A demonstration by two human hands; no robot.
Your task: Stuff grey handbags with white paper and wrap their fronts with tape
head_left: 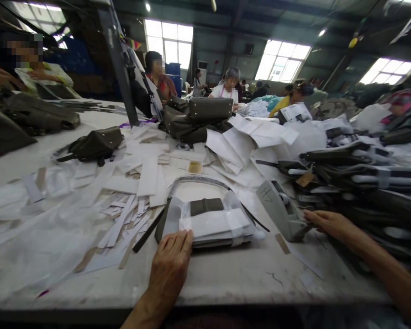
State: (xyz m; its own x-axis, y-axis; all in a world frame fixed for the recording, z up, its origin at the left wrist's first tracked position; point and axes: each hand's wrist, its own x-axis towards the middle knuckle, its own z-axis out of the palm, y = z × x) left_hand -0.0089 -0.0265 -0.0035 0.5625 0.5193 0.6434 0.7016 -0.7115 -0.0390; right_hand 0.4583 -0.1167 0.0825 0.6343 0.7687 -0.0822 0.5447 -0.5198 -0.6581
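Note:
A folded dark olive handbag (207, 206) lies in front of me, partly wrapped in white paper and fastened with clear tape. Its handle, covered in wrapping, arches away from me and dark straps stick out at both sides. My left hand (169, 260) rests with fingers stretched out on the bag's near left edge. To the right stands a grey tape dispenser (281, 210) with a dark mark on its side. At the dispenser's near end, my right hand (324, 221) has its fingers pinched together; what is between them is too small to make out.
White paper sheets (233, 146) and cut strips (123, 219) cover much of the table (226, 283). Wrapped dark bags (373, 173) are piled at the right. Another dark bag (99, 141) lies at the left, beyond a small yellowish dish (195, 167). Several people work farther back.

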